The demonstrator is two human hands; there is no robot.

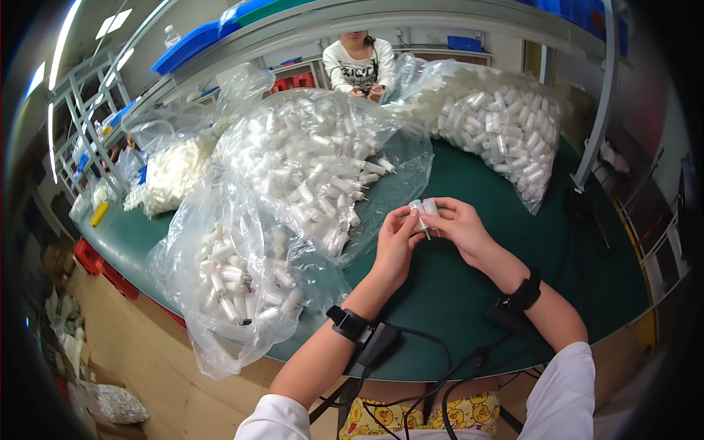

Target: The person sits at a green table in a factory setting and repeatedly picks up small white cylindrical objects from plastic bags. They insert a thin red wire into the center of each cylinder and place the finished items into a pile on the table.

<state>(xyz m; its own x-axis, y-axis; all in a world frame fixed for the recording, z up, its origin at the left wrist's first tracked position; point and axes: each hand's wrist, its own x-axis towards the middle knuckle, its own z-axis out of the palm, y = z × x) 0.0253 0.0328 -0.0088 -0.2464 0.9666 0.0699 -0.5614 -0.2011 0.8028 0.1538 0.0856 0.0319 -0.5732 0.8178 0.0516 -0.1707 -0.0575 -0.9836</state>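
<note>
Over the green tabletop, the left hand and right hand pinch two white plastic cylinders upright, fingertips presumably giving finer control. From them, one clear bag spreads at ten o'clock, seemingly for easy reach.

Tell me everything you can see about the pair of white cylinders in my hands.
The two white cylinders look like smooth plastic, held side by side with their exposed ends pointing away from you. A thin, pin-like piece shows just below them. Your left hand and right hand grip them above the green tabletop, hiding their lower parts. I can't tell whether they're joined.
</note>
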